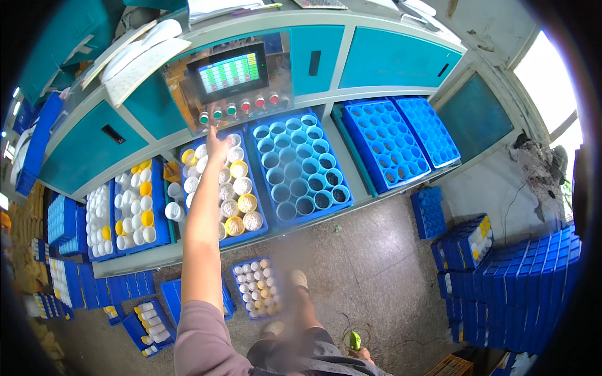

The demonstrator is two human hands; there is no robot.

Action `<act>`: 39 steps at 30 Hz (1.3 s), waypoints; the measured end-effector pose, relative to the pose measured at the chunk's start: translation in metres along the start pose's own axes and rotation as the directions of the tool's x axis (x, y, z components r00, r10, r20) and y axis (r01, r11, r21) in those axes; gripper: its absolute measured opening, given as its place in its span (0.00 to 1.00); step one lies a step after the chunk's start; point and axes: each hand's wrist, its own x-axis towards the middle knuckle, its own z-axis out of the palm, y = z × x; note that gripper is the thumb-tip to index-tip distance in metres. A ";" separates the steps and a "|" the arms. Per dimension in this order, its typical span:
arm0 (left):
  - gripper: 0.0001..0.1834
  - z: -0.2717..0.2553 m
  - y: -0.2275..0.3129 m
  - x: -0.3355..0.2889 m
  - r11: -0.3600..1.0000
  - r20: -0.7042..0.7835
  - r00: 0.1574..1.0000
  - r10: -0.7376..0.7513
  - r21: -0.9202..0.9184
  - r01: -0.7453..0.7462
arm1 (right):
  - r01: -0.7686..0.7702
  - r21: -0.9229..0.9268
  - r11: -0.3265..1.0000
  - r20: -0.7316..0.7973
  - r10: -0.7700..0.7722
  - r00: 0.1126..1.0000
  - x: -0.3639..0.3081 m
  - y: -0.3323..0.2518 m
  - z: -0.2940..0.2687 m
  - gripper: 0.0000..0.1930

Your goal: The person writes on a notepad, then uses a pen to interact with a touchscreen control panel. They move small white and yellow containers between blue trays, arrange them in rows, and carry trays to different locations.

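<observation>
My left arm reaches up to the control panel (188, 75). At the row of round buttons (231, 108) under the screen, my left hand (217, 148) has one finger stretched out, its tip by a green button (217, 115). That hand holds nothing; I cannot tell whether the finger touches the button. Beneath it sits a blue crate (263, 229) of white and yellow cups filled with pale material. Low in the picture, my right hand (362, 355) is closed around a bright green object (355, 340), and a thin wire loop shows beside it. Its kind is unclear.
Right of the cups stands a blue crate (346, 199) of round holders, some with dark contents. Two more blue crates (389, 147) fill the right bay. Cup crates (128, 207) line the left. Another crate (257, 288) lies by my feet; stacked crates (514, 282) rise at right.
</observation>
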 end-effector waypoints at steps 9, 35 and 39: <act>0.35 0.031 0.029 0.004 0.991 -0.130 0.983 -0.133 -0.047 0.128 | 0.076 0.193 0.978 -0.178 -0.042 0.983 0.054 -0.058 -0.078 0.12; 0.38 0.073 0.192 0.005 0.959 -0.091 0.956 0.280 -0.029 -0.284 | 0.062 0.099 0.993 -0.018 -0.061 0.998 0.096 -0.047 -0.122 0.16; 0.20 0.079 0.188 -0.057 0.857 -0.153 0.866 0.476 -0.141 -0.496 | 0.074 0.123 0.990 -0.022 -0.072 0.997 0.075 -0.071 -0.121 0.17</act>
